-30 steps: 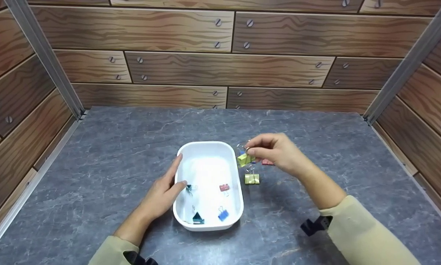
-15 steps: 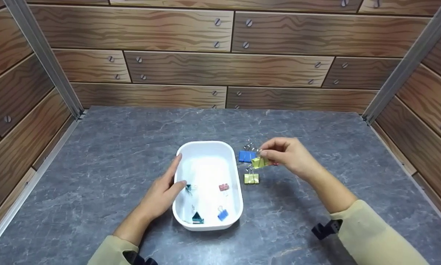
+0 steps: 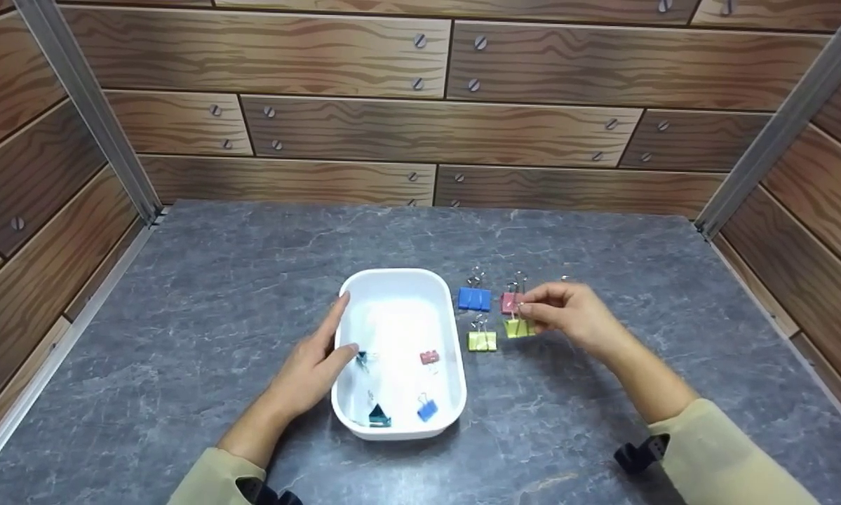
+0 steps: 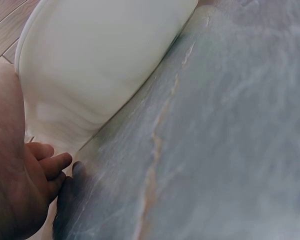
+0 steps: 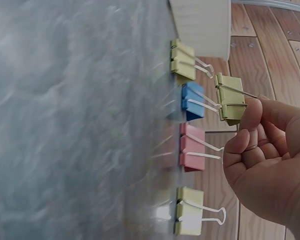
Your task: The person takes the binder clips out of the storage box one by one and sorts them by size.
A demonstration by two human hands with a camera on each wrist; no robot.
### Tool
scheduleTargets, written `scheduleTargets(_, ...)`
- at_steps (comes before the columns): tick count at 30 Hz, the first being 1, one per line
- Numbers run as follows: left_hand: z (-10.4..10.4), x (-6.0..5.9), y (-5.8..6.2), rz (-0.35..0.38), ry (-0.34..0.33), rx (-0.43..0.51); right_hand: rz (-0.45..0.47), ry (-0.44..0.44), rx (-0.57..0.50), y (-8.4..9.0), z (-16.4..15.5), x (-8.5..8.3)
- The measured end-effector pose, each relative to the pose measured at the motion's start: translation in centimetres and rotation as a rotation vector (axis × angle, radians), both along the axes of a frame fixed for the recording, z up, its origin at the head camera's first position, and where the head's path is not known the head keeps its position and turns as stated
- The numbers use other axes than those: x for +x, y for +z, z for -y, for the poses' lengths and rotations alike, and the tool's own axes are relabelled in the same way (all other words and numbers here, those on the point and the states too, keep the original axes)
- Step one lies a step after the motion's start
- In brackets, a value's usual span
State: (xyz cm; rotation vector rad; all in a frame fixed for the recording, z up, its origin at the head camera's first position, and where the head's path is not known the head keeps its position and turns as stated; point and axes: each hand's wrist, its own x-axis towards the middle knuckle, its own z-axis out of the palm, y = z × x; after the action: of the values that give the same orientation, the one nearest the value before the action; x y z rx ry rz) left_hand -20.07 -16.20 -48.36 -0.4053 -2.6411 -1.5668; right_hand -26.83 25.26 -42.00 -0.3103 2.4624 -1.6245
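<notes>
The right hand (image 3: 567, 315) pinches a yellow clip (image 3: 519, 327) by its wire loops, just right of the smooth white tray (image 3: 399, 280). The left hand (image 3: 318, 368), fingers straight, rests on the tray's left rim. Bare veined stone bench (image 3: 217, 294) spreads left of the tray.

A small yellow-green metal binder clip (image 3: 517, 327) with silver wire handles hangs pinched by its handles just above the grey tabletop, beside a second yellow-green clip (image 3: 481, 341) and below a pink clip (image 3: 510, 302).
</notes>
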Motion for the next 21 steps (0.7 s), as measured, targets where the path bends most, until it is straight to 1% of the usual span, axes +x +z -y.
scheduleTargets(6,0.0,0.0,0.0,-0.011,-0.016,0.012,0.045,-0.019,-0.004,-1.0,-0.8,0.2)
scheduleTargets(12,0.0,0.1,0.0,-0.011,-0.013,0.008,0.044,-0.022,0.021,-2.0,-1.3,0.1)
scheduleTargets(21,0.0,0.1,0.0,-0.024,-0.007,0.001,0.050,-0.025,0.031,-2.5,-1.5,0.0)
